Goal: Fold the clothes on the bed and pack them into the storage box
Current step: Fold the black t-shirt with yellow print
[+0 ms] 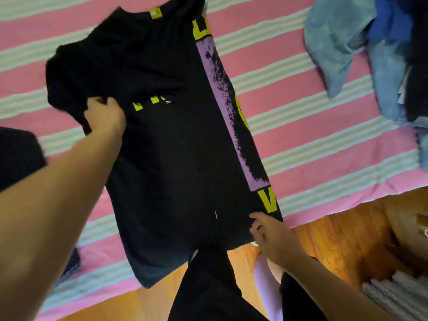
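Pink-striped bed (301,117) under black T-shirt (166,147), blue clothes pile (361,54) nearby

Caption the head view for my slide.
Both hands, left hand and right hand, grip a black printed T-shirt on the pink striped bedspread.

Both forearms are bare from the frame's edge down to the wrist, with no sleeve, watch, bracelet or ring visible on either. The left hand (105,117) and the right hand (271,237) are uncovered, without gloves. Black trousers (208,288) cover the person's legs at the bottom of the view.
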`<action>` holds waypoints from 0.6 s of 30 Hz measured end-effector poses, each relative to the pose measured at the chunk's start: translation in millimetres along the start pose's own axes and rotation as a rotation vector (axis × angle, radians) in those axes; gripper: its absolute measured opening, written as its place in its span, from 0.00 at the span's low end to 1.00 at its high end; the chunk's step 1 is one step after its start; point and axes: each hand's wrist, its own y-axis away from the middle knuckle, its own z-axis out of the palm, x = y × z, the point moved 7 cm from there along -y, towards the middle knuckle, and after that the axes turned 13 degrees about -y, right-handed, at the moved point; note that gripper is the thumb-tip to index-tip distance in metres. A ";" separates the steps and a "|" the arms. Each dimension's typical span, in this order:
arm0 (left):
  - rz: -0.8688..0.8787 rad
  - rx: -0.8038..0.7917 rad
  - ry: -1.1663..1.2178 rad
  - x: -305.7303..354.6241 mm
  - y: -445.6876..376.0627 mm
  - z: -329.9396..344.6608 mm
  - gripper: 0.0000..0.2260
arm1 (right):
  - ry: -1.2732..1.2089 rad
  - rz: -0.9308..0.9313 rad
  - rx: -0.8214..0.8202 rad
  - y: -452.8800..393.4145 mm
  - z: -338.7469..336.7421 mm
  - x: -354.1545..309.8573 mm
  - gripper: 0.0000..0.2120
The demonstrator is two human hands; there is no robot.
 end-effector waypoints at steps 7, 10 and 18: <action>-0.238 0.017 -0.300 -237.7 204.5 8.0 0.19 | -0.160 0.241 0.105 -28.8 -70.0 58.4 0.23; -0.263 -0.033 -0.259 -288.7 235.9 12.8 0.22 | -0.337 0.284 0.064 -38.8 -53.2 58.0 0.16; -0.184 -0.202 -0.031 -293.3 278.0 16.5 0.13 | -0.375 0.256 0.026 -10.6 -57.7 72.9 0.10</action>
